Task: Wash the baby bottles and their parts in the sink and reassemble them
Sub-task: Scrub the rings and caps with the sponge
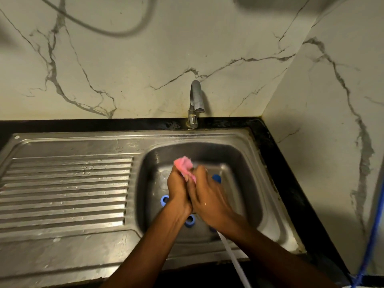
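Both my hands are together over the steel sink basin (245,163). My left hand (177,188) and my right hand (205,194) grip a pink cloth or sponge (184,165) that sticks up between them. Whatever else lies between the palms is hidden. On the basin floor lie blue bottle parts: a ring (165,200) left of my left wrist, another ring (190,220) between my forearms, and a blue piece (217,178) behind my right hand. Clear parts (164,176) show faintly left of my left hand. The image is blurred around the hands.
A chrome tap (195,102) stands behind the basin, with no water seen running. The ribbed draining board (64,188) lies to the left. Marble walls close the back and right. A white tube (234,260) runs under my right forearm, and a blue hose (372,235) hangs at right.
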